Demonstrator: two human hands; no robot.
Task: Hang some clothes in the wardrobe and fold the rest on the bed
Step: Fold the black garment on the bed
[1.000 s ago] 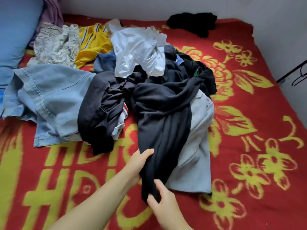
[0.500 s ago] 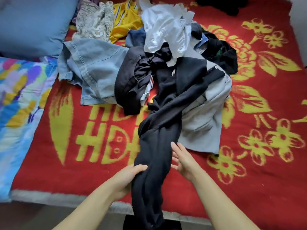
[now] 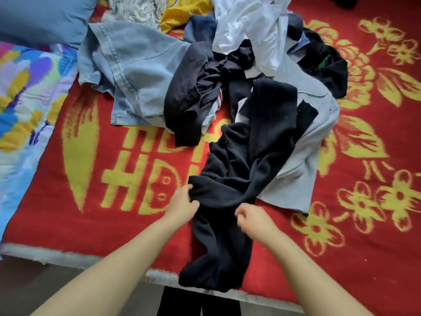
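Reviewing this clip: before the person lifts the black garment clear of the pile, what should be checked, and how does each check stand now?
1. Left hand grips the black garment: ok.
2. Right hand grips it: cannot tell; fingers curled at its edge.
3. Garment free of the pile: not ok; its upper end lies over the grey garment.
4. Garment spread flat: not ok, bunched.
5. Bare red blanket beside it for folding: ok.

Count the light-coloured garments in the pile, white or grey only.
2: a white shirt at the pile's top, and a grey garment at its right, partly under the black garment. More may be buried.
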